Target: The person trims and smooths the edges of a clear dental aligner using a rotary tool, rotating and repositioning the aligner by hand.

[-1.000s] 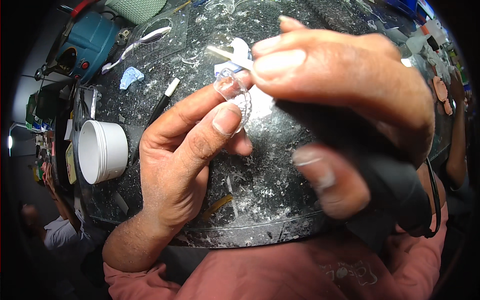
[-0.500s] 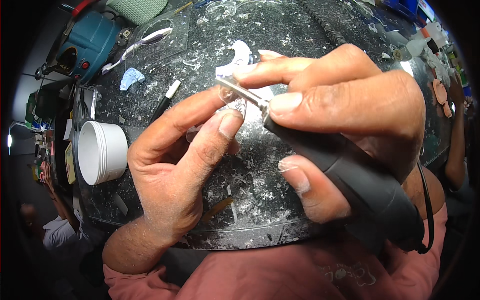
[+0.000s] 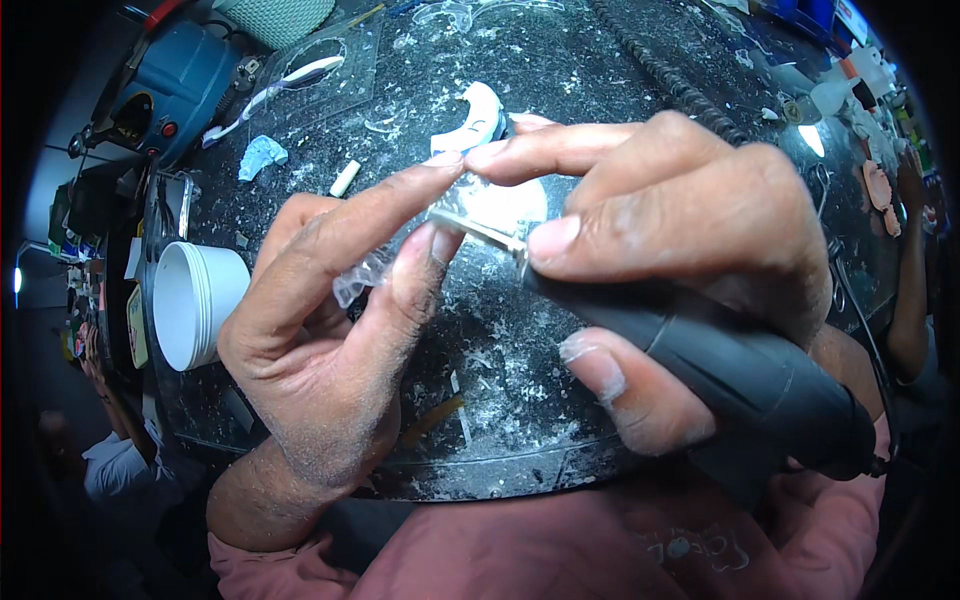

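Observation:
My left hand (image 3: pixel 325 345) pinches a thin clear plastic dental aligner (image 3: pixel 362 278) between thumb and fingers; part of it is hidden by them. My right hand (image 3: pixel 690 215) grips a black rotary handpiece (image 3: pixel 700 355), its cord trailing at the right. The handpiece's slim metal bit (image 3: pixel 478 229) points left and meets the aligner near my left thumb tip. My two index fingertips come together just above the bit. Beyond them lies a white horseshoe-shaped dental model (image 3: pixel 482 115) on the dusty black table (image 3: pixel 520 380).
To the left stand a white plastic tub (image 3: pixel 203 305) and a teal machine (image 3: pixel 175 85). Near them lie a toothbrush (image 3: pixel 275 95), a light-blue lump (image 3: pixel 262 158) and a marker (image 3: pixel 345 178). A coiled cord (image 3: pixel 665 70) crosses the far table. Other people sit at both sides.
My left hand has turned and shifted slightly left, showing more of the aligner below its fingers. The bit has dropped lower, toward my left thumb, as the handpiece moved slightly down.

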Demonstrator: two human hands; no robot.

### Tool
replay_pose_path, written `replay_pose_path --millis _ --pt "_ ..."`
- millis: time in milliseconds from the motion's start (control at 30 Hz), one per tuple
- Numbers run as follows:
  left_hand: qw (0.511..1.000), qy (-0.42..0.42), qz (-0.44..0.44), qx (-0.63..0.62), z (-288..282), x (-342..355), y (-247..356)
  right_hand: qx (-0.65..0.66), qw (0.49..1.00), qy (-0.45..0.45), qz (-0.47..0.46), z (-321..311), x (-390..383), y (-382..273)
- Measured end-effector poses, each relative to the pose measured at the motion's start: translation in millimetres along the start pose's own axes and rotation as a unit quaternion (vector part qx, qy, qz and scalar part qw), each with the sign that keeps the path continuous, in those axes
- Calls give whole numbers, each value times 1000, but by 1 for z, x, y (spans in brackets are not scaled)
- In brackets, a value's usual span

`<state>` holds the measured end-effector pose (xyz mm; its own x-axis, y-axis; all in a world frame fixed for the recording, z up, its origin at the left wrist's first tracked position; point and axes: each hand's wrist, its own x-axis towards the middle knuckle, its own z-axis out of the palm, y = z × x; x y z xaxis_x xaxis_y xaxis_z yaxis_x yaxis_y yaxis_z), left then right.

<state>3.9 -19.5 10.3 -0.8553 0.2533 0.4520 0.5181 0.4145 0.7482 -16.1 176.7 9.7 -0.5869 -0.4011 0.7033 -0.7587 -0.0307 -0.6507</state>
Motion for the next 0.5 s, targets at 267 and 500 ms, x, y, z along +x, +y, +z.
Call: replay_pose_path --millis 267,500 --pt "994 25 -80 -67 2 -1 2 25 996 -69 -43 -5 2 6" --pt "989 42 -105 -93 3 -4 2 21 998 60 7 3 4 7"
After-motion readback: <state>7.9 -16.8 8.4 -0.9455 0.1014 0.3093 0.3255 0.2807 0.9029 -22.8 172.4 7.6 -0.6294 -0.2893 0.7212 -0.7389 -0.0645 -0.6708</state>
